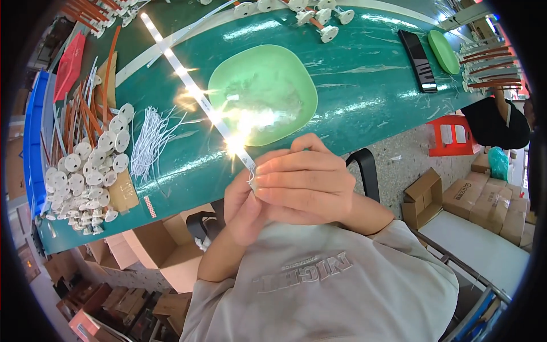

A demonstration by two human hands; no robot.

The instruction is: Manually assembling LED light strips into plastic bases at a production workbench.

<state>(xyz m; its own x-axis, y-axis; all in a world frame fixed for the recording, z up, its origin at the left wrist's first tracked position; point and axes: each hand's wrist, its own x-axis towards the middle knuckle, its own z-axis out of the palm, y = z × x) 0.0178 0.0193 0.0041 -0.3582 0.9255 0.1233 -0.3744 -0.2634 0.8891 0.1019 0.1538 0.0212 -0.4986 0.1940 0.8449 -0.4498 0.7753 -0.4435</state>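
A lit white LED strip (197, 94) slants from the far left of the table down to my hands, with several bright points along it. My left hand (242, 208) is closed in a pinch around its near end. Against it, my right hand (307, 183) has its fingertips pressed onto the same end, where a short thin wire shows. Exactly which fingers grip the strip or the wire is partly hidden. Behind the strip lies a pale green bowl (290, 85) with glare in it. A bundle of thin white wires (151, 145) rests to the left.
Many white round discs (80, 174) and orange and white strips (85, 105) pile at the left beside a blue bin (35, 142). Far right are a black phone (419, 61) and a small green dish (443, 52). Cardboard boxes (473, 196) and a chair (364, 171) stand beyond the table edge.
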